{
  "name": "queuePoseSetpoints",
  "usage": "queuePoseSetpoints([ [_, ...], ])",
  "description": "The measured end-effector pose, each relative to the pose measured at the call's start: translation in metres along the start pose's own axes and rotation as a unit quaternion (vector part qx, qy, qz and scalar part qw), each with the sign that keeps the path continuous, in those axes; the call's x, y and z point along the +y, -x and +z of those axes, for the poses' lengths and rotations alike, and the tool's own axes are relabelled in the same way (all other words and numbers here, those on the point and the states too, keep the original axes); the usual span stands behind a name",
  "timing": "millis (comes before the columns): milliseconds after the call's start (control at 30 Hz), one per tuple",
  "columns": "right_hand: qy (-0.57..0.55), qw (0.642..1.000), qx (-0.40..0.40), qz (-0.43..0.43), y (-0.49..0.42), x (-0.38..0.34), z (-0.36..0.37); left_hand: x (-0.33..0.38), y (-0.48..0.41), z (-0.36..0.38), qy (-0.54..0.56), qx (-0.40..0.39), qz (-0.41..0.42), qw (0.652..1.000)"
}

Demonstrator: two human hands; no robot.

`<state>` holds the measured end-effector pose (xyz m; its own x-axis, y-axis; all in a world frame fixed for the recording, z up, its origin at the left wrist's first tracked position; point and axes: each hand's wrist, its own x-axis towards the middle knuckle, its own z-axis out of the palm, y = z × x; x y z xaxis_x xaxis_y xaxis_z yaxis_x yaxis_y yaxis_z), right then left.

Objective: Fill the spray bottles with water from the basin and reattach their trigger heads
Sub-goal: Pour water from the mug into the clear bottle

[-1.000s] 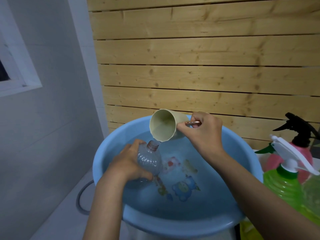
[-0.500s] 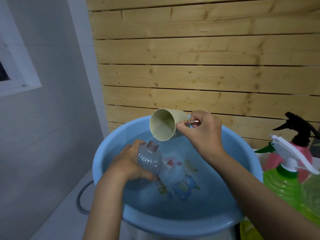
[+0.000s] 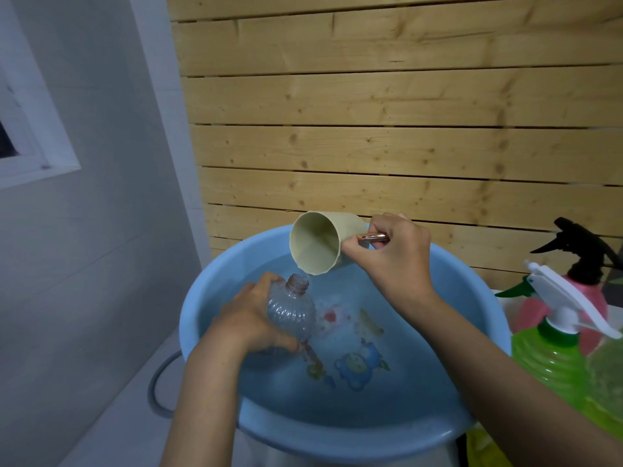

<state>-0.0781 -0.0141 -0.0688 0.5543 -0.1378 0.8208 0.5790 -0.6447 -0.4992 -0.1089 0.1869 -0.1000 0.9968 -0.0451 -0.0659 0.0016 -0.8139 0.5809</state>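
Observation:
A blue basin [image 3: 209,294] holds water over cartoon decals. My left hand [image 3: 247,320] grips a clear ribbed spray bottle [image 3: 292,311] with no trigger head, tilted with its open neck up over the water. My right hand [image 3: 392,256] holds a cream cup [image 3: 315,242] by its metal handle, tipped so its lip is just above the bottle's neck, and a thin stream of water runs into the neck. At the right stand a green spray bottle [image 3: 546,362] with a white trigger head and a pink spray bottle [image 3: 588,291] with a black trigger head.
A wooden slat wall [image 3: 387,129] rises right behind the basin. A grey hose loop [image 3: 156,385] lies at the basin's left on a pale surface. A white-framed window [image 3: 30,136] sits in the left wall. Another greenish bottle [image 3: 606,375] is at the far right edge.
The cup has tipped a little further and stays over the bottle's neck. Both hands have held nearly still.

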Motion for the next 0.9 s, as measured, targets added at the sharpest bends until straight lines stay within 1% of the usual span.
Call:
queuePoseSetpoints([
  [167, 0.001, 1.0, 0.01, -0.016, 0.0003, -0.0002, -0.0002, 0.0003, 0.0, 0.0004, 0.01, -0.001, -0.003, 1.0],
  [367, 0.02, 0.999, 0.003, -0.036, 0.0007, -0.0015, -0.0002, -0.0012, -0.0005, 0.0002, 0.015, 0.003, 0.0, 1.0],
  [900, 0.028, 0.998, 0.007, -0.059, 0.0019, -0.0027, -0.0005, -0.0013, -0.0003, 0.0004, 0.009, -0.003, 0.013, 1.0],
])
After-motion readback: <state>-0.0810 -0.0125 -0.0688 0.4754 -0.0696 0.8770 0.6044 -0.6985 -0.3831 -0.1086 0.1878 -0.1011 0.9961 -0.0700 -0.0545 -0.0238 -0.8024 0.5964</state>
